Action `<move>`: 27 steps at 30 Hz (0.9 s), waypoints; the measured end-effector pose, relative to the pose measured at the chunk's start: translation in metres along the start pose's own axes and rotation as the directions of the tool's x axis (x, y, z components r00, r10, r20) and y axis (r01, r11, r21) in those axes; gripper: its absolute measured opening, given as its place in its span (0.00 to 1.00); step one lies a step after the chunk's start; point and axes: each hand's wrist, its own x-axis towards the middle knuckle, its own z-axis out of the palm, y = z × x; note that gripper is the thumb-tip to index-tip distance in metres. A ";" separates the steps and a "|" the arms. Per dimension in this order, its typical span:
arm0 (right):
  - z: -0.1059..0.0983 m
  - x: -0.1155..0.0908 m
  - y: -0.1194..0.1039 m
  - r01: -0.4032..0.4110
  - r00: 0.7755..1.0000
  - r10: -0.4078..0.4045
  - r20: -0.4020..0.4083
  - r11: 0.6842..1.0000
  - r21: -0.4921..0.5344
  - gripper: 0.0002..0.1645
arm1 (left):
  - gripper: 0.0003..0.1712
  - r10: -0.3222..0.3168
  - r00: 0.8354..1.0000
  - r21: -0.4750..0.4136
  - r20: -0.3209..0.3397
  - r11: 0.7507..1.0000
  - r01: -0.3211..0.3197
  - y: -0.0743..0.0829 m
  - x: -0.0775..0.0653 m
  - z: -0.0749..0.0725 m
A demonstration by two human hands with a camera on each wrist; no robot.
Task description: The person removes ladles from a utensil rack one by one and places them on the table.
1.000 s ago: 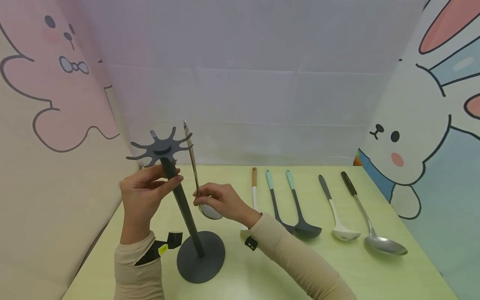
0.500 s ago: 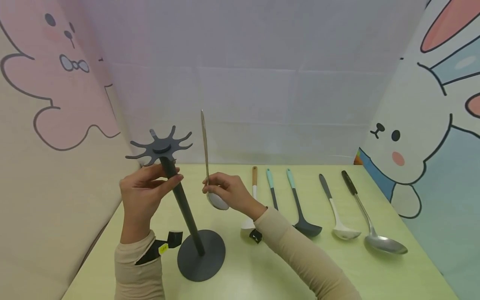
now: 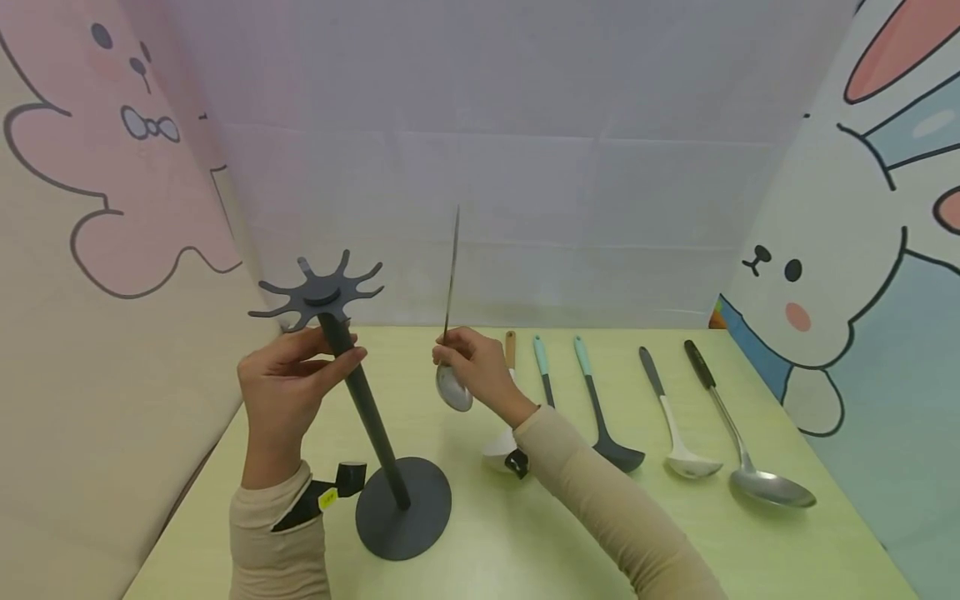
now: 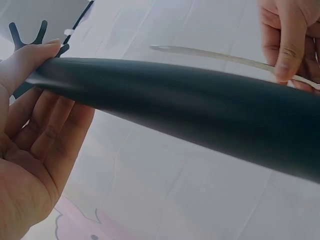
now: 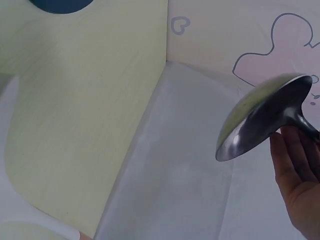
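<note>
My left hand (image 3: 288,383) pinches the pole of a dark grey utensil stand (image 3: 372,417) just below its top ring of curved hooks. The stand's round base sits on the table at left. My right hand (image 3: 483,371) holds a metal ladle (image 3: 454,389) low on its stem, right above the bowl. The ladle's thin handle points up, and its bowl hangs over the table, to the right of the stand. In the right wrist view the shiny ladle bowl (image 5: 265,117) shows at close range. In the left wrist view the pole (image 4: 175,105) crosses in front of the ladle handle (image 4: 215,55).
On the right lie a white utensil (image 3: 511,350) with a wooden handle end, two teal-handled dark turners (image 3: 618,456), a white ladle (image 3: 690,464) and a metal ladle with a black handle (image 3: 772,487). My right sleeve (image 3: 600,500) partly covers the nearer ones.
My right hand has moved the metal ladle rightward and a little up, away from the stand's hooks; its handle has swung from leaning left to leaning slightly right. The left hand keeps its hold.
</note>
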 end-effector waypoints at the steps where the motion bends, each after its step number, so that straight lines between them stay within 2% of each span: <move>1: 0.000 0.000 0.002 -0.022 1.000 0.022 -0.010 1.000 -0.002 0.09 | 0.15 0.001 1.000 0.004 0.000 1.000 -0.001 0.000 0.000 0.000; 10: -0.002 0.005 0.027 -0.167 0.985 0.166 -0.037 0.986 0.001 0.07 | 0.16 0.003 1.000 -0.094 -0.020 0.996 -0.005 -0.003 -0.001 0.000; 18: 0.001 0.004 0.045 -0.276 0.961 0.276 -0.032 0.961 -0.017 0.08 | 0.16 0.002 1.000 -0.056 -0.021 0.998 -0.003 -0.001 -0.001 0.001; 23: 0.003 0.000 0.054 -0.311 0.950 0.312 0.013 0.949 -0.052 0.08 | 0.16 0.002 1.000 -0.006 -0.011 1.000 -0.002 0.001 -0.001 0.001; 27: 0.005 -0.003 0.060 -0.324 0.944 0.327 0.037 0.943 -0.075 0.08 | 0.16 0.009 1.000 -0.012 -0.009 1.000 -0.009 0.001 -0.001 0.001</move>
